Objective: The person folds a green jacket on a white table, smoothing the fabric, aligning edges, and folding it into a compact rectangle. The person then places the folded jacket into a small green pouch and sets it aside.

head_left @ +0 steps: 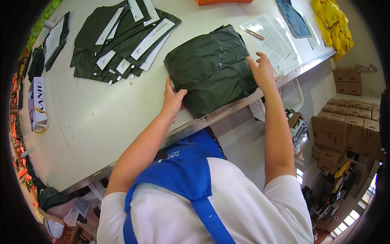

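touching a folded dark green garment [211,67] by the near edge of the tabletop [93,132], the left hand [173,101] has a spread grip; the right hand [263,73], also spread, is at its right side; papers [278,51] lie beyond.

The folded bundle [209,67] is plain dark green, just like the flat pieces [90,30] strewn with white cards [152,38] on that off-white tabletop [105,126]. Over there, I see bright yellow cloth [334,28], dusty-blue fabric [293,18] and brown cartons [330,132]. A royal-blue apron [174,179] crosses a white shirt [162,213].
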